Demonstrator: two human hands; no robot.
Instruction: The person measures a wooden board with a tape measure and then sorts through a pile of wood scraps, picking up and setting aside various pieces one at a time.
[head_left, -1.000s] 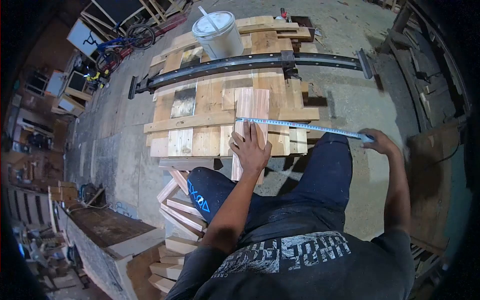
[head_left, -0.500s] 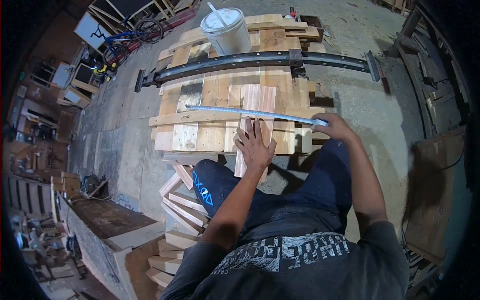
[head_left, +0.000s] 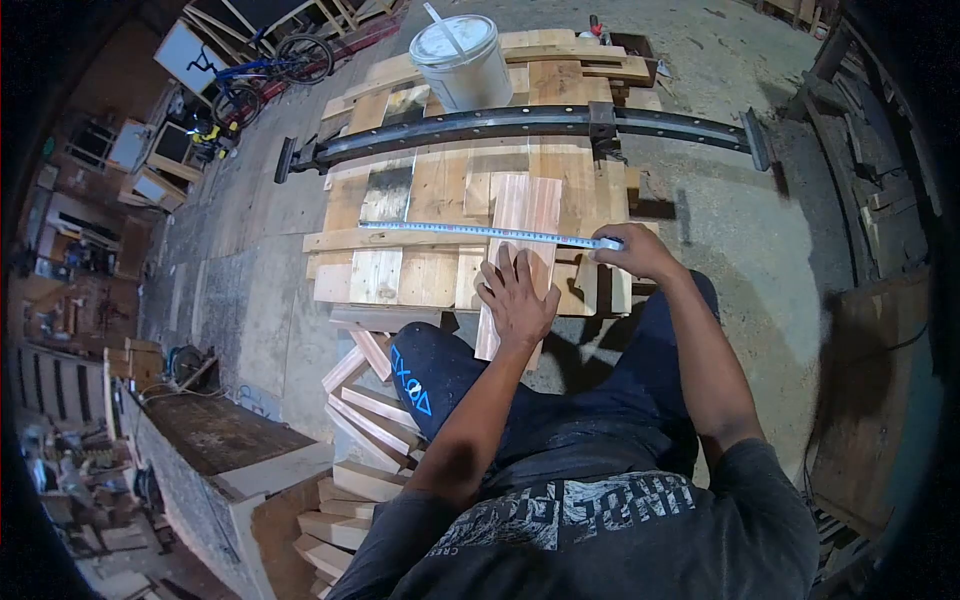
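Observation:
Two pinkish wooden boards (head_left: 528, 205) lie side by side on the plank-topped work platform (head_left: 425, 275), their near ends sticking out past its front edge. My left hand (head_left: 521, 305) rests palm down on these boards with its fingers spread. A tape measure (head_left: 450, 232) is gripped in my right hand (head_left: 640, 253), just right of the boards. Its pulled-out blade runs leftward across the boards, beyond my left fingertips, and its free end reaches over the planks at the left. The tape's case is mostly covered by my right fingers.
Across the platform lies a long metal bar clamp (head_left: 450, 128), with a white bucket (head_left: 462, 75) behind it. Cut wood pieces (head_left: 370, 425) are piled by my left leg, next to a wooden box (head_left: 240, 500). A bicycle (head_left: 262, 72) stands at the far left.
My right hand has moved left with the tape measure, bringing it closer to the boards. The blade's free end has shifted left too. My left hand stays on the boards.

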